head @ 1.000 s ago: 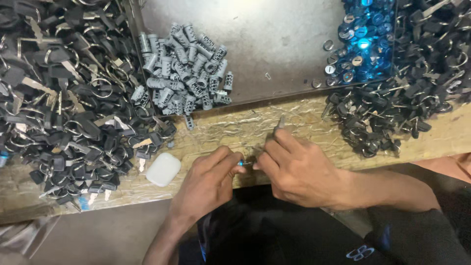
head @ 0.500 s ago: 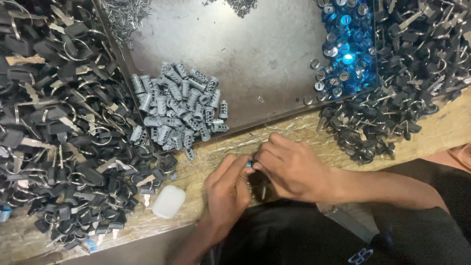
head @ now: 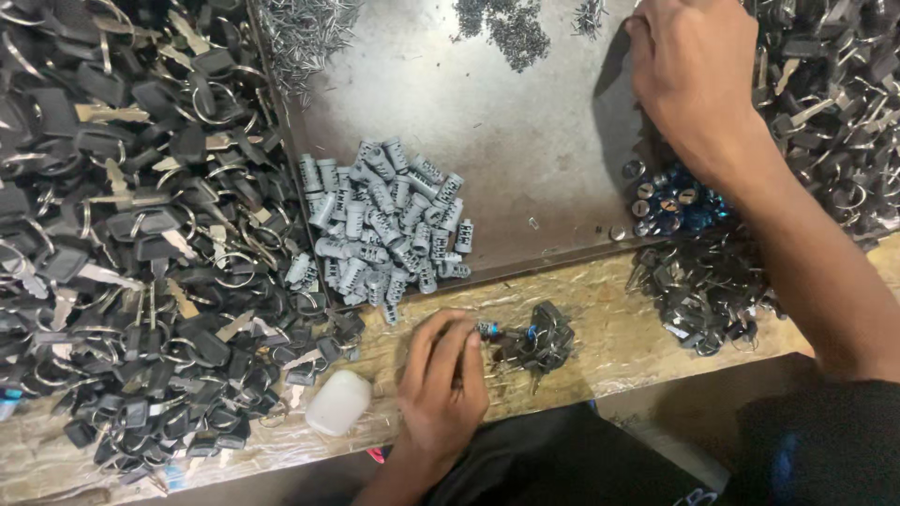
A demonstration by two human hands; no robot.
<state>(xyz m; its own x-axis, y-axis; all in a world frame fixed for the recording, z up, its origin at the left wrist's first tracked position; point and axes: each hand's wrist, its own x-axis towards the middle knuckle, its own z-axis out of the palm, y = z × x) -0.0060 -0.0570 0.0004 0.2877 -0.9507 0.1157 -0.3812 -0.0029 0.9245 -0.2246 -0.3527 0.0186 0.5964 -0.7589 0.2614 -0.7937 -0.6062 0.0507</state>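
My left hand (head: 442, 375) rests on the wooden bench edge (head: 600, 309), its fingers pinching a small blue-ended lock cylinder (head: 491, 330) joined to a black-headed key bunch (head: 544, 339). My right hand (head: 696, 80) reaches far up over the metal tray (head: 525, 141), fingers curled down at the tray's right side above the blue-capped lock parts (head: 670, 206). What the right hand's fingers hold is hidden. A heap of grey lock cylinders (head: 384, 225) lies in the tray just beyond my left hand.
A large pile of black-headed keys on rings (head: 122, 234) covers the left. More black keys (head: 825, 103) lie at the right and at the tray's front right (head: 703, 290). Small metal pins (head: 305, 33) sit at the tray's top. A white plastic bottle (head: 337, 403) lies near the bench edge.
My right hand has left the key and cylinder at the bench and reached up over the tray's right side. My left hand stays low, still holding the cylinder with the key.
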